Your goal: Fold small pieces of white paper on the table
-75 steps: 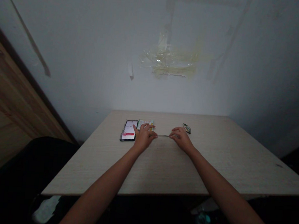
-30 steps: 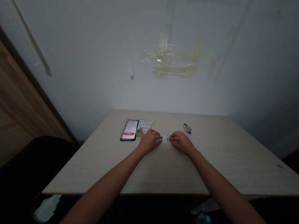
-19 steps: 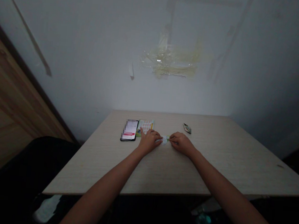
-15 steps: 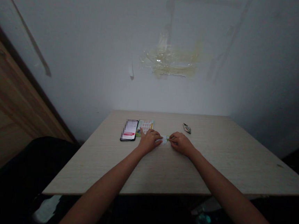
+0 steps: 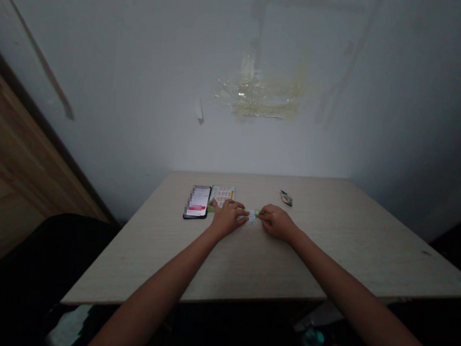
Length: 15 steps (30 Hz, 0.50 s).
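Between my hands, low over the table or on it, is a small white-and-green printed piece of paper (image 5: pixel 252 216). My left hand (image 5: pixel 227 217) has its thumb and index finger closed on the paper's left end, with its other fingers held out over a printed booklet or card (image 5: pixel 223 192). On the right end, the fingers of my right hand (image 5: pixel 278 221) are pinched together. Both ends of the paper are hidden by fingers, and its print is too small to read. A phone (image 5: pixel 197 202) with a lit screen lies left of the booklet.
A small folded dark-and-white item (image 5: pixel 286 198) lies on the table (image 5: pixel 242 271) behind my right hand. The wall (image 5: pixel 142 79), with tape remnants (image 5: pixel 264 103), rises behind the table's far edge. Below the front edge at right is a turquoise object (image 5: pixel 313 339).
The paper was seen edge-on as a thin line at first; now its printed face shows. My hands have come slightly closer together and lower. Lately they hardly move; the view shifts slightly.
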### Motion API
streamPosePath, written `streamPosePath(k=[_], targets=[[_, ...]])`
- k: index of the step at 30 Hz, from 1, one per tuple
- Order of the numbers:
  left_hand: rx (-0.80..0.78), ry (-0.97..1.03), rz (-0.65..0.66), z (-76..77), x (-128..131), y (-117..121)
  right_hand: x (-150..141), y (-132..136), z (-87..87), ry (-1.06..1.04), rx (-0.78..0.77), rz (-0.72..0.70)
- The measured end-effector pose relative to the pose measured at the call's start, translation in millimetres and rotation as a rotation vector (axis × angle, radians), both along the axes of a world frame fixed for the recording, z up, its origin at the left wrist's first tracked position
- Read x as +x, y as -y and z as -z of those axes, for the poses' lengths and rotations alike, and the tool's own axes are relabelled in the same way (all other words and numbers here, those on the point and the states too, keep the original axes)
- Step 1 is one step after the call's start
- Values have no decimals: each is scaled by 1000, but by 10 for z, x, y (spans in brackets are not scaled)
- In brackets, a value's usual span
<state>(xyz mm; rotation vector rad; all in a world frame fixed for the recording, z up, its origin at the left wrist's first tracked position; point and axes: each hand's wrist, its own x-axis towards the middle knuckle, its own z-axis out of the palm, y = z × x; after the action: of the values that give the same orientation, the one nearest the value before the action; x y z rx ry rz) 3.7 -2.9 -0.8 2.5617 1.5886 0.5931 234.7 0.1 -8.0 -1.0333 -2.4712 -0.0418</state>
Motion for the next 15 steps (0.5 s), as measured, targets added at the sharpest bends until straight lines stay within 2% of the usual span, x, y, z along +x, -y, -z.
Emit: streamPosePath(k=[9,15], targets=[[9,5,-5,-8,-1,30,98,-5,36,-3,-41,-31],[18,1,-16,-8,5,39,106,46,8,20,-33,6]])
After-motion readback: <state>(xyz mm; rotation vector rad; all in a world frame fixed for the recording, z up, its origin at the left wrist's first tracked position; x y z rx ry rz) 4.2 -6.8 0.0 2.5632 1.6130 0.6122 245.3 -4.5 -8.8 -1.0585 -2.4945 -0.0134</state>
